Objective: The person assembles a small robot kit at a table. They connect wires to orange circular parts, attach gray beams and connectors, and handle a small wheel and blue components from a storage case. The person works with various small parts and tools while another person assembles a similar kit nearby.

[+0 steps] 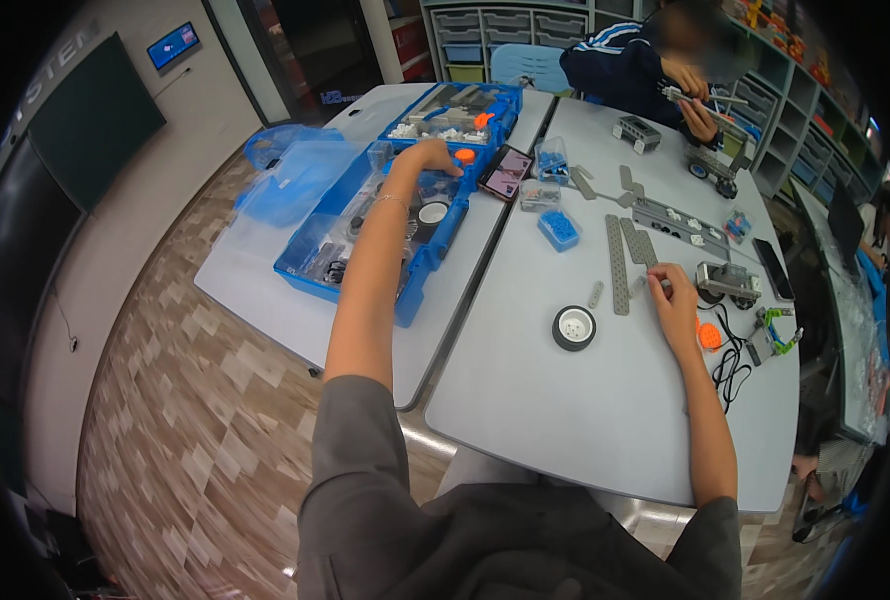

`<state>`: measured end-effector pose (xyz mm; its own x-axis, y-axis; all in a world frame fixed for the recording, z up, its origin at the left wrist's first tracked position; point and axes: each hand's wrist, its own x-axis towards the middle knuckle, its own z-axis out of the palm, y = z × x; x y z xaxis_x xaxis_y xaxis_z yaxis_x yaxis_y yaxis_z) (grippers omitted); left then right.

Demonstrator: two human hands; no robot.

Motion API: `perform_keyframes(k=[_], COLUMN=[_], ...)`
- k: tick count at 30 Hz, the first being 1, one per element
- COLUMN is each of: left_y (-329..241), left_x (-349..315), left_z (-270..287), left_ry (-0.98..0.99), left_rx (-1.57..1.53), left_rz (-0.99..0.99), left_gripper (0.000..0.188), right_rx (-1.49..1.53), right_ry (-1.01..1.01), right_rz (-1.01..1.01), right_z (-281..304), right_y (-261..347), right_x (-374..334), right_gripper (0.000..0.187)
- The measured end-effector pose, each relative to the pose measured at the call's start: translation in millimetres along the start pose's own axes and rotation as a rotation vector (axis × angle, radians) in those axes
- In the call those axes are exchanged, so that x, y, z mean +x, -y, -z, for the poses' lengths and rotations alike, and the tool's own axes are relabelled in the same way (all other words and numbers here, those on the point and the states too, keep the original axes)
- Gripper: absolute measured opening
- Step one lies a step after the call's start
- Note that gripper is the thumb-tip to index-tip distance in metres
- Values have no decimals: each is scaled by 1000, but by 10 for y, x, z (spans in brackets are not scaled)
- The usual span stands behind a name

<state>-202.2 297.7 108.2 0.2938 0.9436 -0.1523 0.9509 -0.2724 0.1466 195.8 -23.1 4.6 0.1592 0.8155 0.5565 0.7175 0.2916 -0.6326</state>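
Observation:
My left hand [431,160] reaches over the far part of an open blue storage case [293,262], its fingers stretched downward beside an orange round part [465,156]. Nothing shows in that hand, though its fingertips are partly hidden. In the case lie a wheel [432,213] and grey and dark parts. On the right table, my right hand [674,302] has its thumb and fingers closed around a small grey piece [639,287]. Just beyond lie grey plates [637,241] and a long perforated beam [618,268]. A black-tyred white wheel [574,327] and a short link [596,294] are nearer me.
A second parts tray [455,110] sits behind the case. Small boxes [559,229] and a phone [506,172] stand near the table gap. To the right are a wheeled grey assembly [728,284], black cable [733,365] and orange part [709,335]. Opposite, another person handles grey parts.

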Motion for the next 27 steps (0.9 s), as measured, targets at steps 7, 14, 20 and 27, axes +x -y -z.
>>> perform_keyframes(k=[7,14,20,27], left_y=[124,189,369,432], left_x=[-68,-74,0,-50], left_z=[47,-73,-169,-192], left_ry=[-212,-452,-307,-387], left_rx=[-226,-181,-471,-490], left_rz=[-22,-111,37,-71], left_gripper=[44,35,27,24], right_rx=[-6,11,8,18], right_ry=[5,5,7,-4], right_rz=[-7,3,3,20], right_z=[8,6,-7,-4], right_y=[-15,-26,-34,-38], right_x=[3,-2,4,-1], right_gripper=[7,8,7,7])
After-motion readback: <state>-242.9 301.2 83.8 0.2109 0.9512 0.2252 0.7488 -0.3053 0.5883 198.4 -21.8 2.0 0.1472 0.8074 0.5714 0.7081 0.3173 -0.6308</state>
